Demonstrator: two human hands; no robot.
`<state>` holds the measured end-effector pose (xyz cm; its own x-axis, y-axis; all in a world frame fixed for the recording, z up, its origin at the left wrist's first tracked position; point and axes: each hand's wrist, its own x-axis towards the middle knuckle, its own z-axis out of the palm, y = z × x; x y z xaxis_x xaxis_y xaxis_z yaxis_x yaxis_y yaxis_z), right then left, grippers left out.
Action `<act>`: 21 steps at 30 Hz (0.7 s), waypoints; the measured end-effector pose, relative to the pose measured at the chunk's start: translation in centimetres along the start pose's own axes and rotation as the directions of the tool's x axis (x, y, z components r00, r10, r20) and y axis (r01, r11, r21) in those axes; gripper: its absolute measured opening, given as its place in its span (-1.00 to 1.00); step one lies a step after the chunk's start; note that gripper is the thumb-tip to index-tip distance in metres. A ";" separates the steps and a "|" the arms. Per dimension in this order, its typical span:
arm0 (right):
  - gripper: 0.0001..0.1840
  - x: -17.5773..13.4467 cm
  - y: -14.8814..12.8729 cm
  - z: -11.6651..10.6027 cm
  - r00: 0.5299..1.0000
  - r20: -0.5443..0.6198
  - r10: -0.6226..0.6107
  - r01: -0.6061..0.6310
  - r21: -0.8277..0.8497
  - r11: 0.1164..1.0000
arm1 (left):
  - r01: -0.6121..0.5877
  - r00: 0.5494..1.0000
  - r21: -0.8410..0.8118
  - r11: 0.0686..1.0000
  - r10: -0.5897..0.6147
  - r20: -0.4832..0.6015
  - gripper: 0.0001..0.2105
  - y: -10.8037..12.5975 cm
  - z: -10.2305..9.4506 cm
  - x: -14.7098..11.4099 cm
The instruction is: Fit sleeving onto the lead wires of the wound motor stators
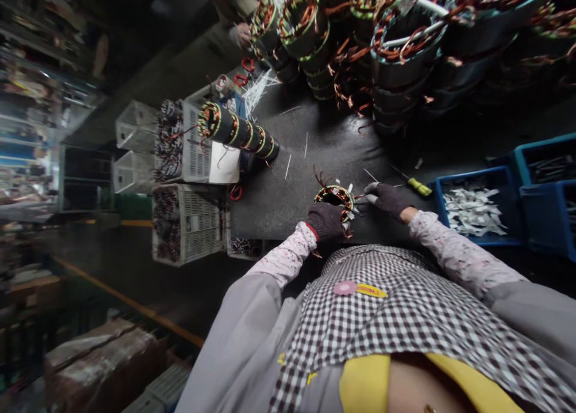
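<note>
A motor stator (349, 198) with copper windings and white insulation pieces stands on the dark worktable (279, 200) close to my apron. My left hand (326, 220), in a dark knitted glove, is closed around its near left side. On the other side, my right hand (386, 199), gloved with pale fingertips, pinches a thin wire lead that comes out from the stator's right edge. Reddish-brown wire ends stick up from the stator's far left. Beyond my right hand lies a screwdriver (420, 187) with a yellow handle.
Stacked stators (396, 71) line the table's far side, and another stator stack (240, 131) leans at left. A blue bin (438, 203) of white pieces (474, 211) stands at right. Grey crates (193, 221) adjoin the left edge. Another person's hand (243, 35) shows at the far side.
</note>
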<state>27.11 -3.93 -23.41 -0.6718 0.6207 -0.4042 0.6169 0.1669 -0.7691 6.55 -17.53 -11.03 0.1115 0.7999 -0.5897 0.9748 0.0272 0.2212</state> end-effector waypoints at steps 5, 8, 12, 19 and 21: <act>-0.76 1.4 -0.5 1.0 0.996 0.089 0.012 -0.030 0.203 0.979 | 0.007 1.000 0.015 1.000 -0.007 0.031 -0.66 0.2 -0.2 0.2; -0.73 1.6 -1.5 1.4 0.983 0.180 0.044 -0.073 0.157 0.985 | 0.015 0.998 0.024 1.000 -0.016 0.055 -0.66 0.5 -0.8 0.1; -0.67 0.5 -3.1 0.3 0.994 0.107 0.037 -0.039 0.019 0.999 | 0.007 0.999 0.004 1.000 -0.007 0.049 -0.61 0.6 -1.3 -0.1; -0.59 -1.1 -12.7 -1.5 0.975 0.029 -0.219 0.214 -0.367 0.905 | -0.060 0.998 0.017 0.998 0.059 0.020 -0.54 -0.1 -0.3 0.4; -0.63 -1.0 -15.0 -0.7 0.970 0.031 -0.241 0.226 -0.487 0.844 | -0.106 0.989 0.004 0.994 0.106 -0.105 -0.50 -0.3 0.1 0.8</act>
<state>18.85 -6.48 -11.15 -0.8134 0.5377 -0.2219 0.5684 0.6540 -0.4992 6.34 -16.94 -11.63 0.1933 0.8568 -0.4780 0.9582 -0.0602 0.2796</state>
